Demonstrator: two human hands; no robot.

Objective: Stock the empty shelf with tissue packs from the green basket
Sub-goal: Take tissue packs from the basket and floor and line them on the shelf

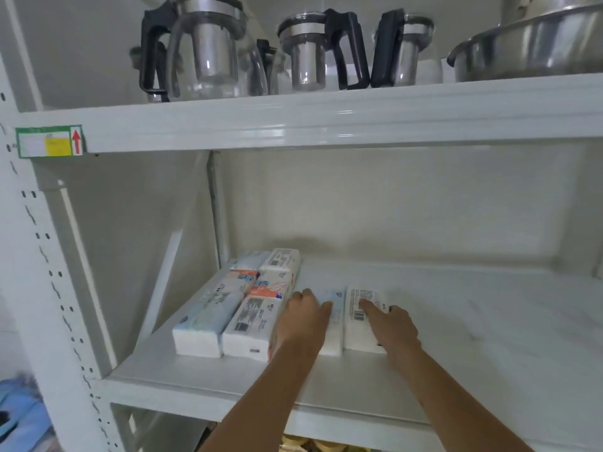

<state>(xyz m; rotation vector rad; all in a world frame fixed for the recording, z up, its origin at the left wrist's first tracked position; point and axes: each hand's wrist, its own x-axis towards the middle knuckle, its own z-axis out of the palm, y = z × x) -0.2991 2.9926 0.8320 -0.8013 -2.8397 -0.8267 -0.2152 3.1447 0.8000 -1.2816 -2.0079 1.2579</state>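
Observation:
Several white tissue packs lie on the white middle shelf [456, 321]. Four of them form a block [228, 308] at the shelf's left side. Right beside that block lie a pack with a pale blue top [335, 321] and a pack with a barcode label [359, 324], both lengthwise. My left hand [303, 321] lies over the pale blue pack and the gap to the block, fingers curled down at the far end. My right hand [393, 324] clasps the barcode pack, thumb on top, fingers down its right side. The green basket is out of view.
The shelf above [326, 122] carries glass teapots [208, 50] with black handles and steel bowls [535, 47]. A green-edged price tag [49, 141] sits on its front edge. A perforated white upright [49, 272] stands at left. The back panel [391, 203] closes off the shelf's rear.

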